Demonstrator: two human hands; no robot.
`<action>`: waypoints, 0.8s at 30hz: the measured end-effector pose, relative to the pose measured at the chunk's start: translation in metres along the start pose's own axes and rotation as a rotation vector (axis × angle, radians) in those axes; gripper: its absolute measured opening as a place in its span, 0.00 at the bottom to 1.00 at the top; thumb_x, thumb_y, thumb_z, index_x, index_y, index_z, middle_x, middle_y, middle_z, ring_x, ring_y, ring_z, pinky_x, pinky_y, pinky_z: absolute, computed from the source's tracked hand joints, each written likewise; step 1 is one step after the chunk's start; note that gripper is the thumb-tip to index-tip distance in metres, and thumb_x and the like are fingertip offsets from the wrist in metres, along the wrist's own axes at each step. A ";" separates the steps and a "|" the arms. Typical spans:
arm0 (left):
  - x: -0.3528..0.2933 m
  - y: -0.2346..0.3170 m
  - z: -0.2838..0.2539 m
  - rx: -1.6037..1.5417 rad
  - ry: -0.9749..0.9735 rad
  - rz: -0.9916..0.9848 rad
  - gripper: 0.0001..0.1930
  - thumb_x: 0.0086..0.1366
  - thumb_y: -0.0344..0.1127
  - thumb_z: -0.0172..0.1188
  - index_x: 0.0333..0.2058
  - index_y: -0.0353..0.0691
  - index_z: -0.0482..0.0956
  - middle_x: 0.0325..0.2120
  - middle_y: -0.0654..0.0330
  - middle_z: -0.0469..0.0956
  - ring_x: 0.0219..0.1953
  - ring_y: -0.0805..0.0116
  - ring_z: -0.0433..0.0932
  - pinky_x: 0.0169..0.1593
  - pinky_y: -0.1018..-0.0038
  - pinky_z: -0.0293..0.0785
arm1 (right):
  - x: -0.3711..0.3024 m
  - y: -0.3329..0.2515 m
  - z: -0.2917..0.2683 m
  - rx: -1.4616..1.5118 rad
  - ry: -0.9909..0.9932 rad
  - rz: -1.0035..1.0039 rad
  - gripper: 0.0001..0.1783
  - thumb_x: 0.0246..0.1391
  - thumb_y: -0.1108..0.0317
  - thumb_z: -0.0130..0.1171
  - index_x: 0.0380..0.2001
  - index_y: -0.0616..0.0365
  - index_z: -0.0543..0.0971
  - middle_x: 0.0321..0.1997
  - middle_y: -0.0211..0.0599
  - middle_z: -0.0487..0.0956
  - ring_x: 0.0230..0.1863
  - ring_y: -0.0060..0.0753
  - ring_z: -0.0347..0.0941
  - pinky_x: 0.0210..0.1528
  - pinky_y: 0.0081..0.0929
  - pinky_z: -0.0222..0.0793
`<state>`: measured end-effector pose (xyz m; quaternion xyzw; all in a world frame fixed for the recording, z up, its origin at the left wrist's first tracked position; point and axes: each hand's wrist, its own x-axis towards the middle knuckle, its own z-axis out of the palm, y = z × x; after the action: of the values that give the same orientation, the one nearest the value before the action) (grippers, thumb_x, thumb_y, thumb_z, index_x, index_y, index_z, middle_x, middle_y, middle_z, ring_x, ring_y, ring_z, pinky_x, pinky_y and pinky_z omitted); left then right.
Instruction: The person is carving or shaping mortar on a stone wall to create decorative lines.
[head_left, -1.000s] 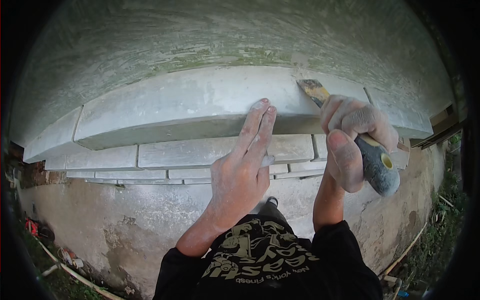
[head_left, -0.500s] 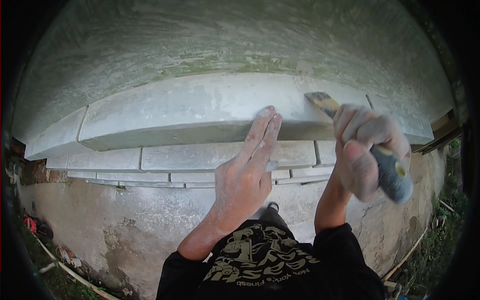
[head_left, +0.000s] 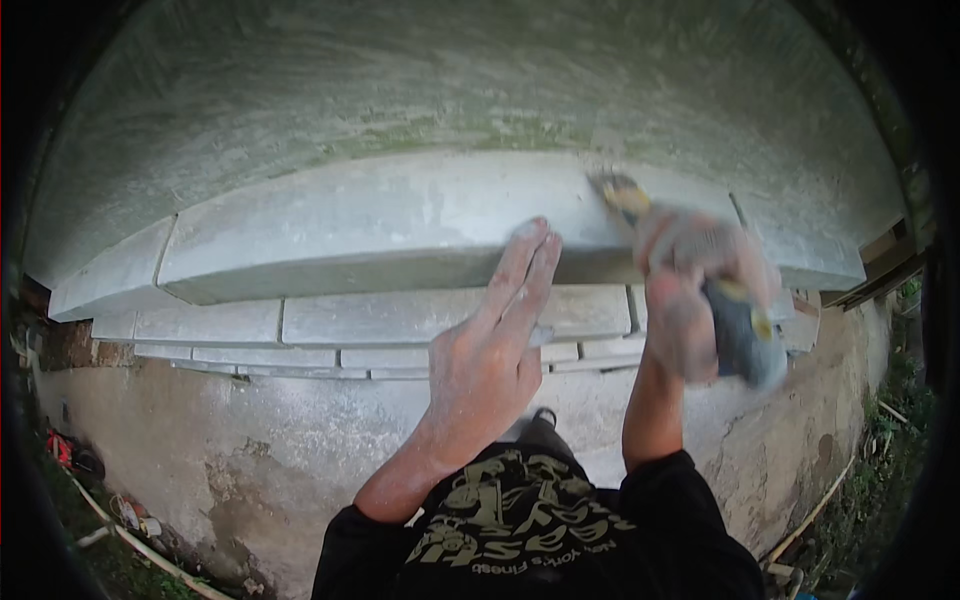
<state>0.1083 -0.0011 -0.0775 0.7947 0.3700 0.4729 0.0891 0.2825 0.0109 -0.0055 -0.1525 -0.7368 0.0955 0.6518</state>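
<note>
My right hand (head_left: 705, 290), dusty and blurred, is wrapped round the dark grey and yellow handle of a scraper (head_left: 622, 195). The scraper's worn blade tip is at the top face of the pale block course (head_left: 390, 205), near where it meets the wall. My left hand (head_left: 490, 345) has two fingers stretched out, their tips on the front edge of that block. White dust coats these fingers. A small grey tip, perhaps the thumb, shows beside the palm. The other left fingers are partly hidden.
A greenish-grey plastered wall (head_left: 440, 80) rises behind the blocks. Lower pale block courses (head_left: 450, 312) step down below the upper one. Stained concrete ground (head_left: 320, 440) lies beneath me. A pale pipe (head_left: 150, 560) and a red object (head_left: 60, 450) lie at the lower left, by plants.
My right hand and the scraper have shifted left, the blade slightly up toward the wall. My left hand stays at the block's edge.
</note>
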 end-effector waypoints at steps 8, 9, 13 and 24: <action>-0.002 0.000 -0.001 -0.005 -0.045 -0.022 0.44 0.48 0.15 0.53 0.69 0.45 0.67 0.70 0.58 0.65 0.34 0.70 0.84 0.28 0.79 0.78 | -0.005 -0.005 -0.004 -0.052 0.103 0.000 0.10 0.48 0.73 0.61 0.20 0.57 0.69 0.18 0.30 0.69 0.19 0.25 0.65 0.23 0.28 0.62; -0.002 -0.001 0.000 -0.009 -0.037 -0.009 0.44 0.48 0.14 0.53 0.69 0.45 0.67 0.70 0.59 0.65 0.34 0.70 0.84 0.28 0.79 0.79 | -0.004 -0.007 -0.007 0.000 0.105 -0.001 0.10 0.46 0.74 0.59 0.20 0.57 0.67 0.18 0.31 0.66 0.18 0.26 0.62 0.23 0.29 0.58; -0.003 -0.002 0.001 -0.024 -0.048 -0.037 0.44 0.48 0.13 0.53 0.68 0.44 0.68 0.70 0.59 0.65 0.39 0.70 0.86 0.29 0.80 0.80 | -0.004 -0.026 -0.021 0.131 0.013 -0.027 0.13 0.49 0.72 0.64 0.22 0.55 0.68 0.16 0.29 0.68 0.15 0.25 0.63 0.19 0.26 0.59; -0.001 -0.006 0.005 -0.045 -0.003 0.009 0.44 0.47 0.12 0.53 0.67 0.44 0.69 0.69 0.58 0.66 0.44 0.69 0.86 0.29 0.80 0.80 | -0.010 -0.043 -0.008 0.065 0.024 -0.020 0.19 0.48 0.67 0.67 0.17 0.50 0.65 0.11 0.22 0.62 0.09 0.19 0.55 0.15 0.21 0.50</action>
<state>0.1088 0.0039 -0.0834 0.7949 0.3554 0.4803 0.1054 0.2874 -0.0334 0.0010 -0.1250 -0.7269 0.1113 0.6660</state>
